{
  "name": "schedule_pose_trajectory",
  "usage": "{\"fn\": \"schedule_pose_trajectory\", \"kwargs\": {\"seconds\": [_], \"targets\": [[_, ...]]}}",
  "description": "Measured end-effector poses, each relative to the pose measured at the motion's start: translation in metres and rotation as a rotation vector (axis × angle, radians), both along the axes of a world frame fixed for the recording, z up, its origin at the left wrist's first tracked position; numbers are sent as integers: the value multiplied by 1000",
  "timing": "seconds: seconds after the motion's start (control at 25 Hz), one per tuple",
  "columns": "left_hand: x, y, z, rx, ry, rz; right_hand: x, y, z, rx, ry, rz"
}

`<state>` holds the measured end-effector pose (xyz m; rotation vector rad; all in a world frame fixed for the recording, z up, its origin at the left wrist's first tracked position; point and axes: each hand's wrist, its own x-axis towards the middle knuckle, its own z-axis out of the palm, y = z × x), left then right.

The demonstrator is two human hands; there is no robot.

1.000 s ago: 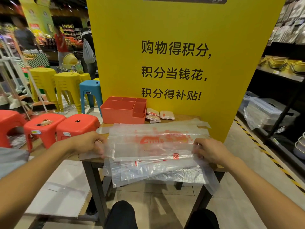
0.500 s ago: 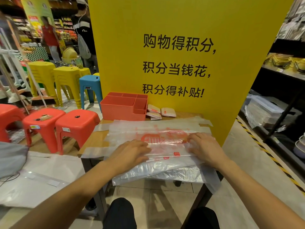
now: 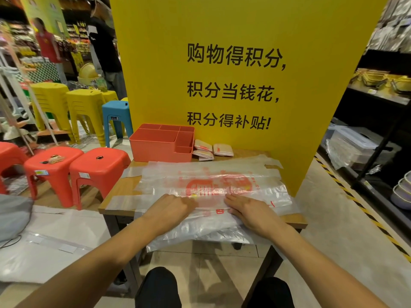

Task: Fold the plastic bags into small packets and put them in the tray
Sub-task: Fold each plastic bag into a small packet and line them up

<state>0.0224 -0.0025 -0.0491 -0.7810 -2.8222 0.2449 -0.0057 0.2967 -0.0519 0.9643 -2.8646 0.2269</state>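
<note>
Now, in the head view, the left hand [image 3: 171,210] and right hand [image 3: 250,211] press flat, each grip open, on the plastic bag [image 3: 211,181] in the middle of the bench [image 3: 124,187]; the tray [image 3: 160,144] stands at 11 o'clock. The bag is thin and slippery (it probably springs back), so better to pinch its folded edge.

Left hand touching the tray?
No, the left hand presses the bag near the table's front edge, apart from the tray.

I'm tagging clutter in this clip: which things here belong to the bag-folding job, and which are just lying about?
In the job: plastic bag pressed by the left hand and right hand; bag pile beneath; orange tray; folded packets beside the tray.

Lying about: red stools; yellow stools; blue stool; yellow sign; shelf at right.
</note>
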Motion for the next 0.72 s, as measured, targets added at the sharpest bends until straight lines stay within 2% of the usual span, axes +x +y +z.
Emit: {"fn": "schedule_pose_trajectory", "kwargs": {"seconds": [0.12,0.28,0.4,0.52,0.64,0.72], "targets": [[3,-7,-4,-12,4,31,0,11,2,6,41,-43],[-4,-19,-5,118,19,65,-4,33,2,33,96,-92],[-7,-26,11,118,-45,125,-10,48,9,58,135,-138],[-12,-28,40,212,-164,177,-13,54,25,21,135,-187],[-32,-34,52,289,-315,219,-23,52,40,110,104,-251],[-46,-38,49,269,-336,253,-33,51,42,181,92,-296]]}}
